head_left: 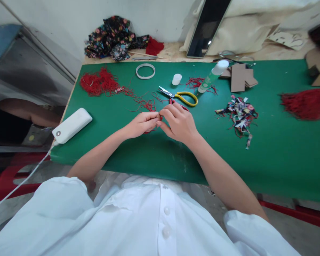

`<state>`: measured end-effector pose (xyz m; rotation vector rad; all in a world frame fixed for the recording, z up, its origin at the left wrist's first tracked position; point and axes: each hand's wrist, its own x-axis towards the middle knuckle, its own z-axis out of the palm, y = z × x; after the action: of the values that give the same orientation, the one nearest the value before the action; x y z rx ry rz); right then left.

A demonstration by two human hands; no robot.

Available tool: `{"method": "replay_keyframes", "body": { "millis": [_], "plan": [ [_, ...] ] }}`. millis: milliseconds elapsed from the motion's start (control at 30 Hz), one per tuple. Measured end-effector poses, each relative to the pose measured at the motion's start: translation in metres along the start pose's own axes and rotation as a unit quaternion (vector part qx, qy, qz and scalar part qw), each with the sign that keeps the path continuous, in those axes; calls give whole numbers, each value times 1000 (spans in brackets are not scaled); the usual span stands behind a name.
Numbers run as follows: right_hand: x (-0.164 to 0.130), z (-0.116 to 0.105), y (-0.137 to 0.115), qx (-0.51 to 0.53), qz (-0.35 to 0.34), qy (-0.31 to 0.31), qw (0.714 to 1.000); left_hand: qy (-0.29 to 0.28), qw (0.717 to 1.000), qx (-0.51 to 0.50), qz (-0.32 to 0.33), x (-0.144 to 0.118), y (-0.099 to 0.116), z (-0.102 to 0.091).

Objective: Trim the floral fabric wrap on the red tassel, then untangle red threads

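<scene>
Both hands meet mid-table: left hand (pixel 142 124) and right hand (pixel 179 122) pinch red thread (pixel 146 105) between their fingertips, its strand trailing far-left toward the tangle (pixel 98 81); scissors (pixel 180 96) lie just beyond the right.

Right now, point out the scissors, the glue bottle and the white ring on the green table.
scissors (pixel 179 95), head view, on the pivot where blades meet yellow handles.
glue bottle (pixel 210 79), head view, on the middle of its green body.
white ring (pixel 145 71), head view, on its rim.
</scene>
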<state>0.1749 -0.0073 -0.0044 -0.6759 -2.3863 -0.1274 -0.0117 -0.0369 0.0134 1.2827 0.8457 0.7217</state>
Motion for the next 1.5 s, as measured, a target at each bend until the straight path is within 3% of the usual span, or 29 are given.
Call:
{"method": "replay_keyframes", "body": {
  "millis": [100, 233, 700, 1000, 1100, 1167, 1267, 1400, 1500],
  "plan": [
    [0, 0, 1, -4, -16, -5, 1000, -7, 1000, -5, -18, 0, 1, 0],
    [1, 3, -2, -7, -33, 37, 999, -17, 998, -33, -42, 0, 3, 1],
    [1, 13, -7, 27, -3, 73, 997, -21, 995, -79, -52, 0, 2, 1],
    [0, 13, -5, 47, 10, 51, 998, -18, 997, -23, -68, 0, 3, 0],
    [0, 11, -5, 32, -2, 66, 997, 26, 996, 74, -51, 0, 1, -2],
    [1, 10, -5, 33, -3, 74, 997, 99, 974, 203, -4, -1, 1, -3],
    [1, 9, -5, 37, 1, 75, 997, 200, 901, 385, 25, -2, 3, -3],
    [0, 8, -5, 25, -1, 74, 997, 248, 819, 516, -43, -4, 8, -1],
    [0, 8, -5, 23, -9, 78, 997, 253, 779, 567, -86, -4, 9, -1]
  ]
}}
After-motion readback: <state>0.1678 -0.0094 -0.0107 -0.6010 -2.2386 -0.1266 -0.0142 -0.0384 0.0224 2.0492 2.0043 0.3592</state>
